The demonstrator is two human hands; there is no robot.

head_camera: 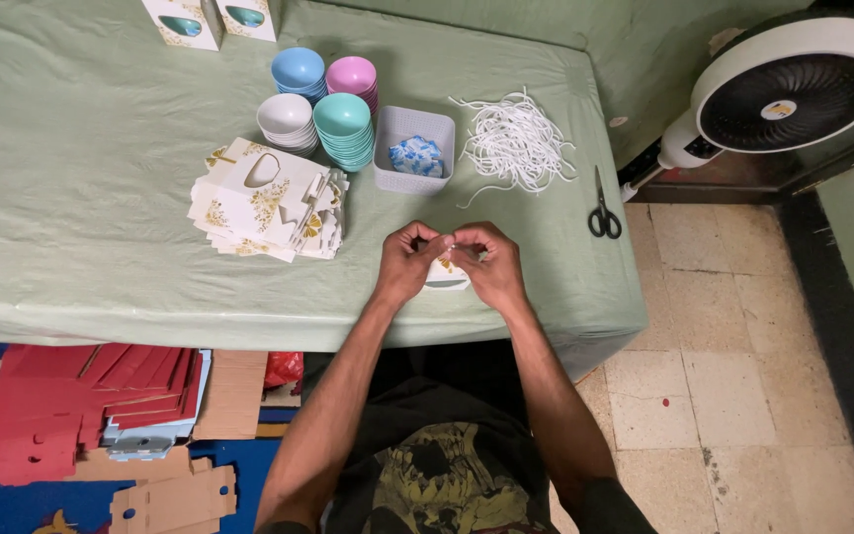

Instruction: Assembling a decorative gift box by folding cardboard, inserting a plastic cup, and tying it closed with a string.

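One green-clothed table (101, 198) beside tiled floor (724, 396).

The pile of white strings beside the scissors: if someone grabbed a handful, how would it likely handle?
The white strings lie in loose curls, so they are probably limp and light. Strands cross and stray outward, so a handful would likely tangle and drag neighbours toward the scissors.

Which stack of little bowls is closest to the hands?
The teal stack. It stands at the front right of the four, beside the grey basket, nearer the hands than the white, blue or pink stacks.
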